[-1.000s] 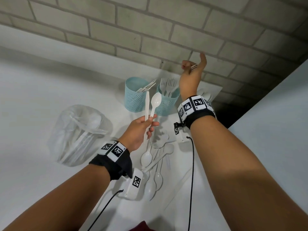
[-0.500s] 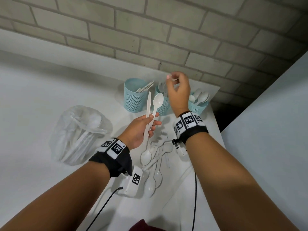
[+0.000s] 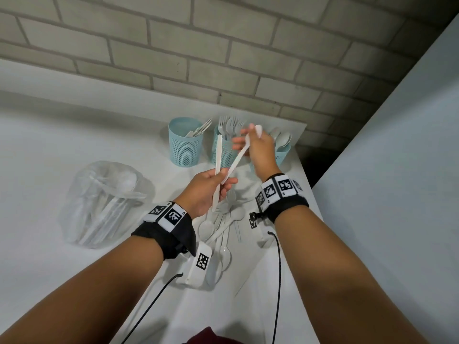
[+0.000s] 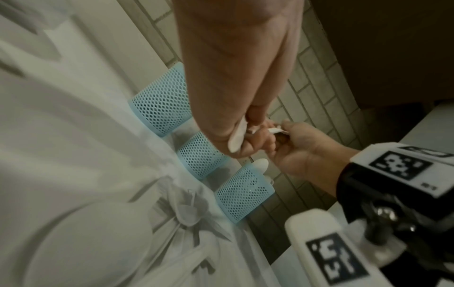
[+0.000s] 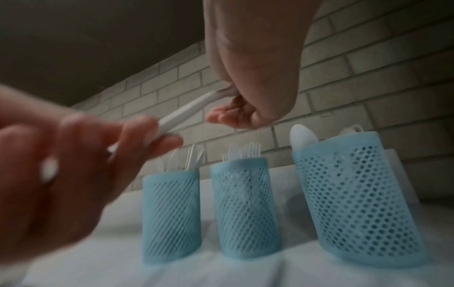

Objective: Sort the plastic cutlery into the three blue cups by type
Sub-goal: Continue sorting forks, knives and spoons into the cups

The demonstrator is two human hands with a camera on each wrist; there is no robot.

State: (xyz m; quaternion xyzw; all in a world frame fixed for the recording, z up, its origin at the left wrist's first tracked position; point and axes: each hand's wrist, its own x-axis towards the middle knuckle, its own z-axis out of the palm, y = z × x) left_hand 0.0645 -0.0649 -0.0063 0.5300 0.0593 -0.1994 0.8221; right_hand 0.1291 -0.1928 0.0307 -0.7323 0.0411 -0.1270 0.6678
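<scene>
Three blue mesh cups stand by the wall: the left cup point(image 3: 185, 147) holds knives, the middle cup point(image 3: 223, 155) forks, the right cup point(image 3: 283, 153) spoons. My left hand point(image 3: 223, 181) grips a white knife point(image 3: 218, 160) upright and the handle end of a white spoon point(image 3: 238, 160). My right hand point(image 3: 250, 135) pinches that spoon at its bowl end, in front of the middle cup. In the right wrist view the spoon handle point(image 5: 186, 110) spans both hands above the cups point(image 5: 245, 209). In the left wrist view the knife's end point(image 4: 237, 136) pokes out of my fist.
A loose pile of white spoons and forks point(image 3: 223, 227) lies on the white table between my wrists. A clear plastic bag point(image 3: 104, 202) with more cutlery sits at the left. A brick wall is behind the cups, and the table's edge runs close at the right.
My right hand came down from above the cups, passed over the middle cup, and now pinches the bowl of the spoon in my left hand. The spoon has tilted to the right.
</scene>
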